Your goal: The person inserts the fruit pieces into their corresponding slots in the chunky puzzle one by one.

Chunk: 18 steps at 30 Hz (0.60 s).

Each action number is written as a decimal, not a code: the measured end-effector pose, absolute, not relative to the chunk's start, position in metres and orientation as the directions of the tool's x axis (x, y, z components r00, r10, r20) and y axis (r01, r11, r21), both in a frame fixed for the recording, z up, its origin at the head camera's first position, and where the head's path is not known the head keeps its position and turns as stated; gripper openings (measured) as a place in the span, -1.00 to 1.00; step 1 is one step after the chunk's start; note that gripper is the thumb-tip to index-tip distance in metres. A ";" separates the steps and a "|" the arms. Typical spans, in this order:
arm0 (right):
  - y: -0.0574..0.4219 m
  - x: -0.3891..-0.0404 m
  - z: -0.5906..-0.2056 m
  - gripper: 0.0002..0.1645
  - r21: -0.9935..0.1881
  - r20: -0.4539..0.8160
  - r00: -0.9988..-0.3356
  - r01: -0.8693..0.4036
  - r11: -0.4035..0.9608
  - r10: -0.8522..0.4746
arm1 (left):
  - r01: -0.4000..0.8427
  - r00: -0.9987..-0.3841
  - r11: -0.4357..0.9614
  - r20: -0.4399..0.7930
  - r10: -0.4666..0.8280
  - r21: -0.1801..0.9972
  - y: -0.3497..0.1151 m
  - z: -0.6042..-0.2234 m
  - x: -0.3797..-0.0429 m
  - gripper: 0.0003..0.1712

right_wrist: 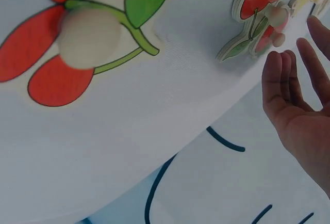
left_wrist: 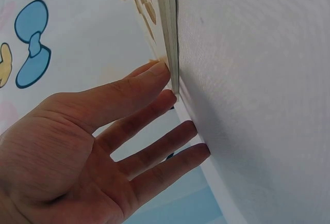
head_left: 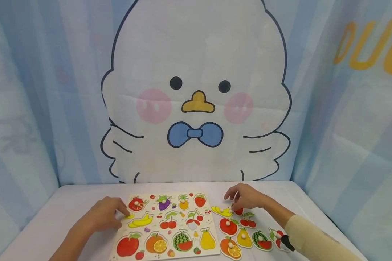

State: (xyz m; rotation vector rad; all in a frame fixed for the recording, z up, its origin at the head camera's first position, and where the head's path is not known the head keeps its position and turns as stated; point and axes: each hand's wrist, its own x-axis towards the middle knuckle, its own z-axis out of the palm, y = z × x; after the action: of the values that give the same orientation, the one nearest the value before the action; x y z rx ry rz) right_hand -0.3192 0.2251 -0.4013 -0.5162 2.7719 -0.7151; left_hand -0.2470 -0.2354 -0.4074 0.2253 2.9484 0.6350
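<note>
A flat puzzle board (head_left: 161, 231) printed with fruit lies on the table. Knobbed pomegranate (head_left: 135, 204), grape (head_left: 164, 205) and pineapple (head_left: 183, 204) pieces sit in its back row. My left hand (head_left: 105, 214) is at the board's left edge; in the left wrist view its thumb tip rests at the edge, the other fingers loosely extended. Over the loose pieces hovers my right hand (head_left: 247, 195), fingers slightly bent with nothing between them. A strawberry piece (head_left: 238, 211) shows partly beneath it, beside a banana piece (head_left: 223, 211). Below these lie knobbed apple (head_left: 228, 227) and cherry (head_left: 247, 221) pieces.
Nearer the front are orange (head_left: 230, 249), pear (head_left: 244, 239) and watermelon (head_left: 262, 242) pieces. Another red fruit piece (head_left: 277, 237) is partly covered by the right forearm's sleeve (head_left: 313, 237). A curtain with a duck print (head_left: 196, 159) hangs behind the table.
</note>
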 end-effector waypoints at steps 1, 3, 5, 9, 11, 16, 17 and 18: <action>0.227 -0.318 -0.401 -0.64 -0.502 -0.136 -0.912 -0.272 0.821 -0.386 | 0.118 -0.982 0.902 -0.084 0.167 0.415 -0.236 -0.408 -0.247 -0.67; 0.229 -0.317 -0.400 -0.62 -0.502 -0.150 -0.913 -0.261 0.824 -0.380 | 0.117 -0.982 0.902 -0.086 0.167 0.416 -0.236 -0.409 -0.248 -0.67; 0.232 -0.316 -0.400 -0.59 -0.505 -0.176 -0.911 -0.241 0.829 -0.372 | 0.119 -0.982 0.902 -0.087 0.170 0.415 -0.236 -0.409 -0.248 -0.67; 0.238 -0.314 -0.400 -0.56 -0.508 -0.213 -0.903 -0.224 0.832 -0.373 | 0.119 -0.982 0.900 -0.087 0.170 0.420 -0.236 -0.409 -0.248 -0.67; 0.239 -0.313 -0.400 -0.57 -0.509 -0.215 -0.903 -0.221 0.832 -0.372 | 0.123 -0.981 0.900 -0.086 0.174 0.419 -0.236 -0.408 -0.248 -0.67; 0.241 -0.311 -0.403 -0.65 -0.531 -0.201 -0.919 -0.189 0.826 -0.339 | 0.119 -0.981 0.900 -0.090 0.171 0.420 -0.236 -0.408 -0.248 -0.66; 0.241 -0.311 -0.403 -0.66 -0.533 -0.199 -0.924 -0.178 0.827 -0.327 | 0.119 -0.981 0.900 -0.090 0.171 0.420 -0.236 -0.407 -0.248 -0.66; 0.241 -0.312 -0.404 -0.67 -0.532 -0.196 -0.929 -0.168 0.830 -0.314 | 0.119 -0.981 0.900 -0.089 0.171 0.420 -0.236 -0.407 -0.248 -0.66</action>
State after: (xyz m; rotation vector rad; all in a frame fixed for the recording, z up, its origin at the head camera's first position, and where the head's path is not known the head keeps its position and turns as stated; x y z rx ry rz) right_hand -0.3118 0.2406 -0.4041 -0.3680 2.7362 -0.7594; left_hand -0.2477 -0.2360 -0.4072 0.2252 2.9403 0.6387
